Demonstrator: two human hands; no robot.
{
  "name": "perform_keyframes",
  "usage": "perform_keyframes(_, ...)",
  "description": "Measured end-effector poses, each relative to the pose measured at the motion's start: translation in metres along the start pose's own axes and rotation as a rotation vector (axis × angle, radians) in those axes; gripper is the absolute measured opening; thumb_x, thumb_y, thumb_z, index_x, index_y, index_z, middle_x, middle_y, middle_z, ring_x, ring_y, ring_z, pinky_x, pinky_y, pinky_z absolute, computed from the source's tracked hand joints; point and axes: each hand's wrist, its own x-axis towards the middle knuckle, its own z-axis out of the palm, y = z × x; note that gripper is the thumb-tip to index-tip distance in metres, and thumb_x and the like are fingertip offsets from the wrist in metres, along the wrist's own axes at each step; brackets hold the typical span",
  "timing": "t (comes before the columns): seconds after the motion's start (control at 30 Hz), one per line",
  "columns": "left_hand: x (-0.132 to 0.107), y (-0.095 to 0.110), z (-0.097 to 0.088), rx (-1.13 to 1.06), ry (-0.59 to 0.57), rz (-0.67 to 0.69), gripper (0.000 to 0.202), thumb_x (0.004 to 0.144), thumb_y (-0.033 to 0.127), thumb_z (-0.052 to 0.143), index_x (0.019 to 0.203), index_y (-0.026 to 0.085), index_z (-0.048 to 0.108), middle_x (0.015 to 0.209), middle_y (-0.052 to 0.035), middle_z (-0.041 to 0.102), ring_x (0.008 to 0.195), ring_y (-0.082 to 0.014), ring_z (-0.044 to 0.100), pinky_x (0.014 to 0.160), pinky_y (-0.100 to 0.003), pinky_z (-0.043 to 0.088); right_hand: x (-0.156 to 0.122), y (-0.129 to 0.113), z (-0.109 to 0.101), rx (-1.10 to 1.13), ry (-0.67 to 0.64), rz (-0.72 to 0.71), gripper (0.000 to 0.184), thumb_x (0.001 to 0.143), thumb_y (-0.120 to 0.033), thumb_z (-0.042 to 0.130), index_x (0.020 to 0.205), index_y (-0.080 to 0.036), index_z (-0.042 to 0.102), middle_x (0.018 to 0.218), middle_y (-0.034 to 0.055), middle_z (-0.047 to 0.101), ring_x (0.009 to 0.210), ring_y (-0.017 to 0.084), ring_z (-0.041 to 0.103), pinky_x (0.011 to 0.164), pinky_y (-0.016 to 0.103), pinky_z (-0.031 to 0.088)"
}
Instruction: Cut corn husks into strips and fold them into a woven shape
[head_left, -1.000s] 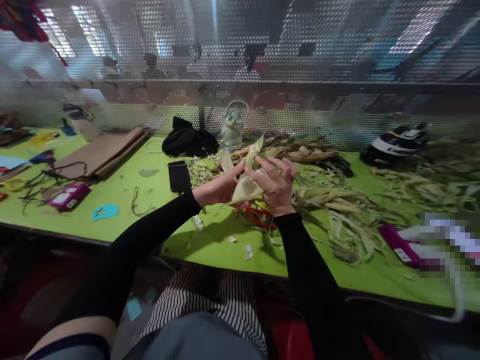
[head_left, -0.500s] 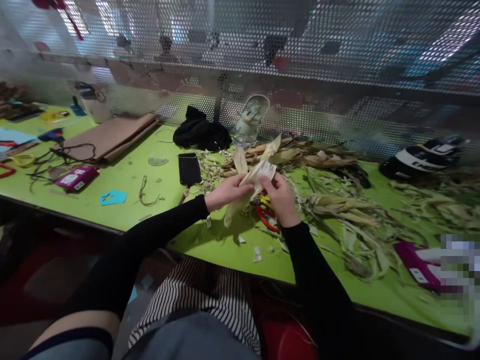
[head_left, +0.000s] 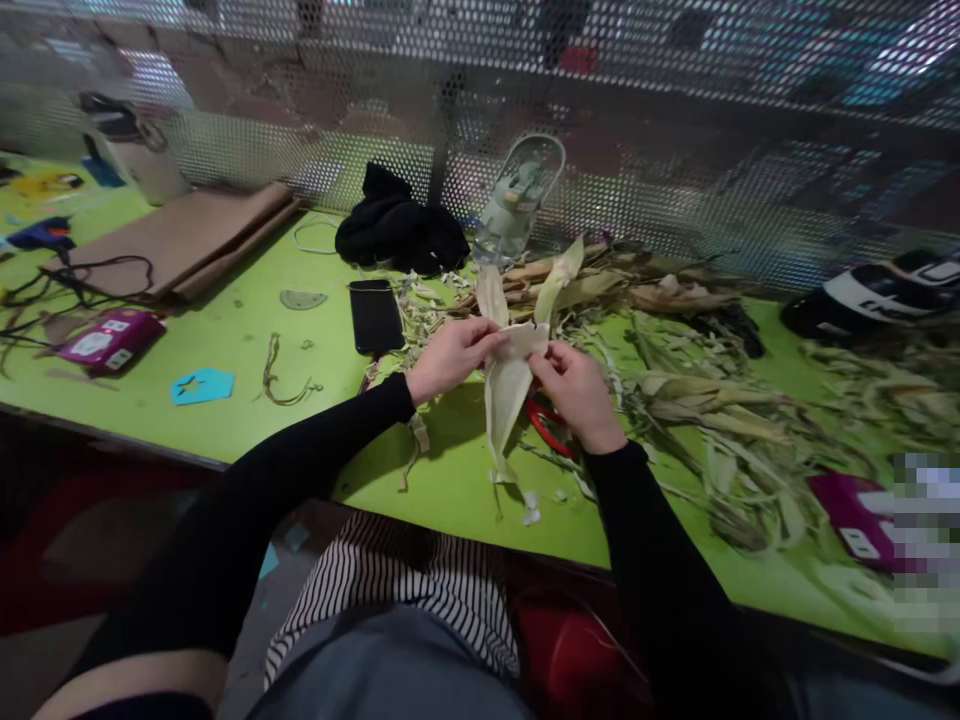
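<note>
Pale dried corn husk [head_left: 507, 390] hangs between my two hands above the green table, a long strip pointing down toward me and two leaves spreading up and away. My left hand [head_left: 455, 352] pinches its left side between thumb and fingers. On the right side, my right hand [head_left: 577, 392] pinches the husk the same way. Red-handled scissors [head_left: 551, 430] lie under my right hand, partly hidden by it. Behind the hands is a pile of dried husks [head_left: 645, 285], with shredded bits around it.
A black phone [head_left: 376, 316], black cloth [head_left: 401, 225] and a clear bottle [head_left: 519, 200] stand left and behind. More husks [head_left: 720, 440] spread to the right, near a black bottle [head_left: 862, 300]. Brown folded paper [head_left: 180, 245], a purple box [head_left: 112, 338] and a blue tag [head_left: 202, 386] lie left.
The husk has turned from a slant to hanging nearly straight down, its upper part now stretched flat between both hands. My hands have moved slightly apart. The view has shifted.
</note>
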Motion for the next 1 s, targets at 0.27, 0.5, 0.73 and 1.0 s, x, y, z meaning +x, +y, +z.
perform_keyframes(0.27, -0.002, 0.005, -0.001, -0.071, -0.052, -0.107, 0.012, 0.091, 0.022, 0.057, 0.090, 0.012, 0.063, 0.083, -0.0022, 0.065, 0.072, -0.0098, 0.054, 0.067, -0.022, 0.040, -0.004, -0.005, 0.003, 0.122, -0.082, 0.013, 0.023, 0.082, -0.038, 0.058, 0.089, -0.019, 0.068, 0.069, -0.0001, 0.064, 0.062, 0.016, 0.057, 0.060, 0.028, 0.047)
perform_keyframes(0.5, 0.003, 0.003, -0.005, -0.154, 0.096, -0.168, 0.017, 0.098, 0.024, 0.047, 0.085, 0.015, 0.055, 0.081, -0.0022, 0.060, 0.070, -0.0111, 0.052, 0.068, -0.025, 0.041, -0.008, -0.008, -0.026, -0.048, 0.016, 0.013, 0.019, 0.090, -0.034, 0.051, 0.097, -0.021, 0.063, 0.082, 0.0052, 0.072, 0.070, 0.018, 0.067, 0.070, 0.032, 0.055)
perform_keyframes(0.73, 0.008, -0.007, -0.007, 0.041, 0.060, -0.134, 0.008, 0.093, 0.019, 0.047, 0.091, 0.016, 0.055, 0.091, -0.0053, 0.060, 0.081, -0.0159, 0.053, 0.077, -0.030, 0.041, -0.035, -0.002, -0.041, -1.001, -0.362, -0.042, 0.031, 0.079, -0.016, 0.058, 0.110, -0.011, 0.062, 0.106, 0.0197, 0.073, 0.095, 0.032, 0.070, 0.083, 0.040, 0.053)
perform_keyframes(1.0, 0.011, -0.005, -0.007, -0.035, 0.055, -0.155, 0.031, 0.092, 0.039, 0.057, 0.108, 0.013, 0.064, 0.111, -0.0119, 0.071, 0.094, -0.0215, 0.063, 0.085, -0.032, 0.046, -0.014, 0.007, -0.059, -0.952, -0.238, 0.127, 0.020, 0.077, -0.042, 0.063, 0.083, -0.023, 0.061, 0.067, 0.0068, 0.065, 0.057, 0.026, 0.060, 0.054, 0.034, 0.041)
